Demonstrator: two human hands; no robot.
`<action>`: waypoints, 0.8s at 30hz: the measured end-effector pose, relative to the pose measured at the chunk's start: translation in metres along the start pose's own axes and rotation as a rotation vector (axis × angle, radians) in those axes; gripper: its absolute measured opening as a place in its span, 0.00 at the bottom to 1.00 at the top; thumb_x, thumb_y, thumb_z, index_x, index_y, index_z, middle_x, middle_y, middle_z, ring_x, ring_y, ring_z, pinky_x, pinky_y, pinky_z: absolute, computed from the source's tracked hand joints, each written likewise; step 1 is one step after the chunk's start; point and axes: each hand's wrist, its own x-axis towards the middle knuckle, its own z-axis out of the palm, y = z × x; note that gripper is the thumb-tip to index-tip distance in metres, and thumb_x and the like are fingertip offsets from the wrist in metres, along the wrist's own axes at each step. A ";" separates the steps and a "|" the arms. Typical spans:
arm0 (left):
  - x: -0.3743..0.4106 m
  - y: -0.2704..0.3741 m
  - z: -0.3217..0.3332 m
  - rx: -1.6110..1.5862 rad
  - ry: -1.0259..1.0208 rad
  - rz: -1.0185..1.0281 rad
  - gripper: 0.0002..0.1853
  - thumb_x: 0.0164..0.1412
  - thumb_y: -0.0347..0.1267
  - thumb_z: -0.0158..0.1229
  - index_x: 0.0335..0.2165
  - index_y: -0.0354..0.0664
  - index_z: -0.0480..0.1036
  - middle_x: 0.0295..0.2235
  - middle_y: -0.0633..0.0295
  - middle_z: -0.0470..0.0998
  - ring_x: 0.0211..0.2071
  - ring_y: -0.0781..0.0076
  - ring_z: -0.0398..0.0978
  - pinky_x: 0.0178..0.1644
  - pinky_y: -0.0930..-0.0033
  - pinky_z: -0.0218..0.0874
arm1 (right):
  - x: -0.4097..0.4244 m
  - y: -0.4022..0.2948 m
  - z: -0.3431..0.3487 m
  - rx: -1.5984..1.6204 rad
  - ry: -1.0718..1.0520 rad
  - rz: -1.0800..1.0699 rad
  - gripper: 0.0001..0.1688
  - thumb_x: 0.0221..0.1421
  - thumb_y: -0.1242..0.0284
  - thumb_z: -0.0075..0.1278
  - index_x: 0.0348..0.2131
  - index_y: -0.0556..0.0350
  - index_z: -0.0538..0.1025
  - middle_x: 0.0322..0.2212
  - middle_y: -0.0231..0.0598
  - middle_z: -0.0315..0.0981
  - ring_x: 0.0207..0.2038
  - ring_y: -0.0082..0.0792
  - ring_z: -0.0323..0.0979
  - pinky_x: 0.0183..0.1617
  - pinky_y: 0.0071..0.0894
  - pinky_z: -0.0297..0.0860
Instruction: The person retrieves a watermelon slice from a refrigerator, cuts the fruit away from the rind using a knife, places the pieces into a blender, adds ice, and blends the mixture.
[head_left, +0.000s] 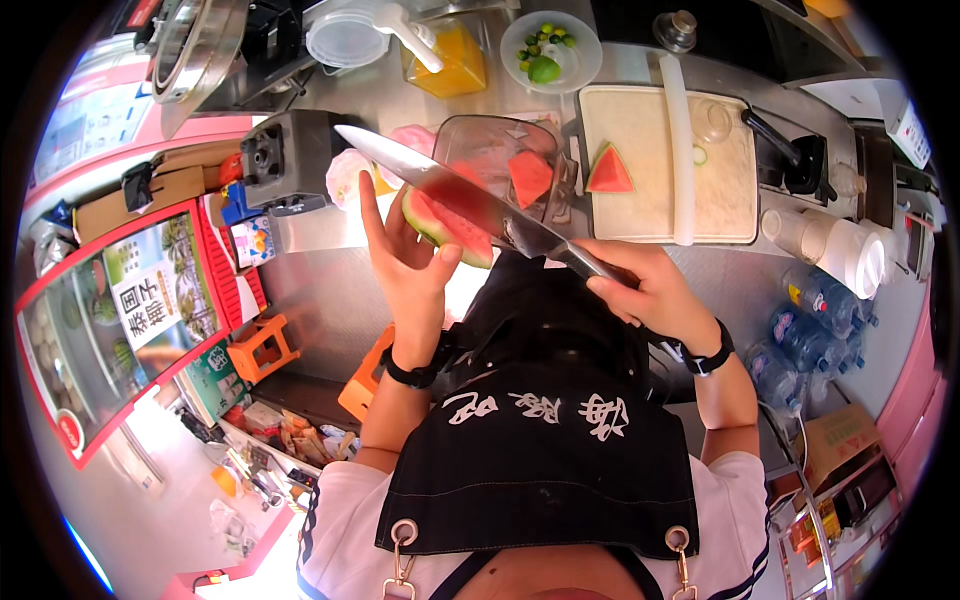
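Note:
My left hand (409, 266) holds a watermelon wedge (454, 229) by its rind, with the index finger pointing up and away. In my right hand (649, 285) is the handle of a large kitchen knife (480, 202); its wide blade reaches up and left across the red flesh of the wedge, hiding part of it. Beyond the blade stands a clear plastic container (487, 135) with red watermelon pieces (529, 178) in it. A triangular watermelon slice (611, 171) lies on the left side of the white cutting board (637, 217).
A bowl of limes (585, 64) and a square container of orange-yellow liquid (454, 60) stand at the back of the steel counter. A white rolling-pin-like bar (679, 150) crosses the board. Stacked cups (825, 244) lie right; a grey appliance (289, 157) stands left.

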 end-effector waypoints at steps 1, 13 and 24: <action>0.001 0.001 -0.002 0.008 0.004 -0.045 0.63 0.46 0.34 0.74 0.68 0.42 0.36 0.55 0.47 0.66 0.56 0.58 0.67 0.58 0.59 0.62 | 0.000 -0.001 -0.001 0.094 -0.031 0.085 0.26 0.55 0.78 0.54 0.54 0.61 0.71 0.30 0.41 0.72 0.27 0.29 0.69 0.33 0.27 0.67; -0.010 -0.001 0.005 -0.214 0.026 -0.134 0.65 0.45 0.51 0.72 0.66 0.35 0.39 0.57 0.51 0.64 0.58 0.59 0.64 0.62 0.57 0.56 | 0.000 -0.003 0.026 -0.633 0.208 -0.558 0.34 0.49 0.78 0.56 0.57 0.58 0.68 0.27 0.36 0.65 0.23 0.35 0.69 0.24 0.31 0.69; -0.017 -0.001 0.008 -0.206 0.011 -0.120 0.64 0.46 0.44 0.73 0.67 0.36 0.37 0.56 0.46 0.65 0.57 0.59 0.67 0.60 0.58 0.59 | 0.017 0.015 0.030 -0.165 0.161 -0.440 0.28 0.54 0.81 0.52 0.55 0.62 0.69 0.32 0.41 0.72 0.29 0.34 0.70 0.37 0.29 0.68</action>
